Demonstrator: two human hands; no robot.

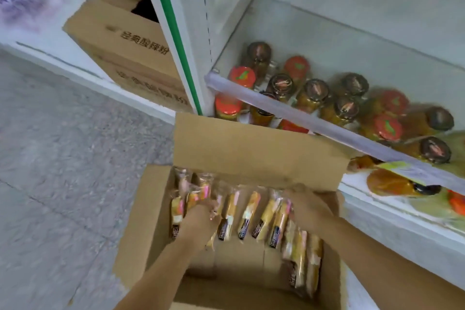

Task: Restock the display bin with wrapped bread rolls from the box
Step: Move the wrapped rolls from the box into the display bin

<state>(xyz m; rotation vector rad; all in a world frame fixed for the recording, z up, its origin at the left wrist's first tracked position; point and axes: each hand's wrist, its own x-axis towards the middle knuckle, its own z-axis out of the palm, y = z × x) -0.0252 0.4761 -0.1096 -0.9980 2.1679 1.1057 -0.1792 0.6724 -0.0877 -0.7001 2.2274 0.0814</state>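
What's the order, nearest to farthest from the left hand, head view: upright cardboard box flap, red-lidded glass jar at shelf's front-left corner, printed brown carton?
1. Upright cardboard box flap, just beyond the left hand.
2. Red-lidded glass jar, behind the flap, on the shelf.
3. Printed brown carton, far back left.

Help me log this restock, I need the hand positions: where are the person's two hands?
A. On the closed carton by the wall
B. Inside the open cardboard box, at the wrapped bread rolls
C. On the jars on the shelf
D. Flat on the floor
B: the left hand and right hand both reach into the open cardboard box, at either end of the row of wrapped bread rolls.
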